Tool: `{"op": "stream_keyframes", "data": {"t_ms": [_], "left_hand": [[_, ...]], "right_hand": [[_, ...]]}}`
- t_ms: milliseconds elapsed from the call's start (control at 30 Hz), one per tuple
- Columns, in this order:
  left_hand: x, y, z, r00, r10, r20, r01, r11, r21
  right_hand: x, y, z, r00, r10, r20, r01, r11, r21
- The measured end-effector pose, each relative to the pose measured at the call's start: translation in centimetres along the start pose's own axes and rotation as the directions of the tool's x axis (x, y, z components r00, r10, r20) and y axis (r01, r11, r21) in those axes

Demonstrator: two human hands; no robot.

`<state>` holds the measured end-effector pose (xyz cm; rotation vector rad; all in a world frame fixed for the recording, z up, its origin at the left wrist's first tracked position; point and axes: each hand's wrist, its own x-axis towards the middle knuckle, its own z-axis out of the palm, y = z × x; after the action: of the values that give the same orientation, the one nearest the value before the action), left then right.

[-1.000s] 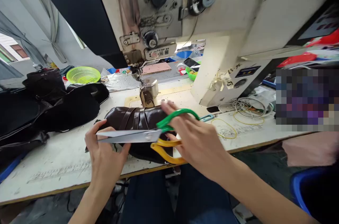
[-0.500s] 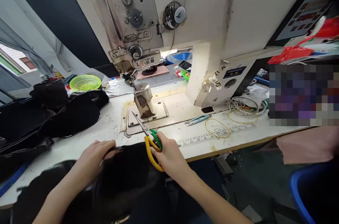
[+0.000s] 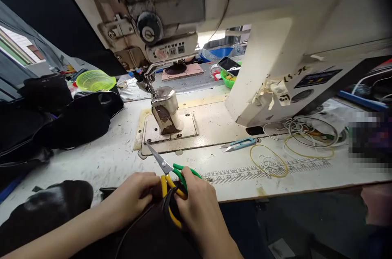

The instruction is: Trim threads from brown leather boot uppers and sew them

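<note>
Two things at once: gripped scissors [image 3: 165, 165] in the right hand [image 3: 199, 195], fingers clenched about the green and yellow handles, and clasped the edge of a dark leather piece [image 3: 147, 240] in the left hand [image 3: 137, 191], fingers curled close beside the yellow handle. Could not tell whether touching that handle. Held the scissors above the front edge of the table [image 3: 94, 161], blades nearly together and pointing toward the post [image 3: 167, 112] of a sewing machine [image 3: 260, 67]; held the leather lower, at the same edge. Saw a glossy dark section [image 3: 64, 202] farther left along that edge, unable to tell if joined to the held leather. Noticed blue thread snips [image 3: 240, 144] right of the scissors, a printed ruler [image 3: 232, 174] along the front edge, and white and yellow cord loops [image 3: 306, 130] farther right. Saw black pieces [image 3: 79, 120] heaped toward the left edge, a lime-green basket [image 3: 96, 80] behind, and a phone [image 3: 229, 65] at a green bowl [image 3: 228, 82] past the machine.
</note>
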<state>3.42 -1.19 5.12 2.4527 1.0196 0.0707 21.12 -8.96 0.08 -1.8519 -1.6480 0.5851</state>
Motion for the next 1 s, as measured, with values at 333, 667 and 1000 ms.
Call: {"op": "stream_keyframes", "data": {"t_ms": [333, 667, 1000], "left_hand": [[0.3, 0.0, 3.1, 0.929, 0.328, -0.173, -0.297, 0.937, 0.182], [0.6, -0.5, 3.0, 0.916, 0.391, -0.084, -0.4, 0.896, -0.191], [2.0, 0.1, 2.0, 0.971, 0.222, 0.089, -0.183, 0.929, -0.322]], "right_hand": [[-1.1, 6.4, -8.3, 0.967, -0.23, -0.11, 0.233, 0.973, 0.01], [-6.6, 11.5, -11.3, 0.859, -0.492, 0.14, 0.495, 0.729, -0.474], [-4.4, 9.3, -10.1, 0.85, -0.467, 0.245, 0.522, 0.684, -0.509]]}}
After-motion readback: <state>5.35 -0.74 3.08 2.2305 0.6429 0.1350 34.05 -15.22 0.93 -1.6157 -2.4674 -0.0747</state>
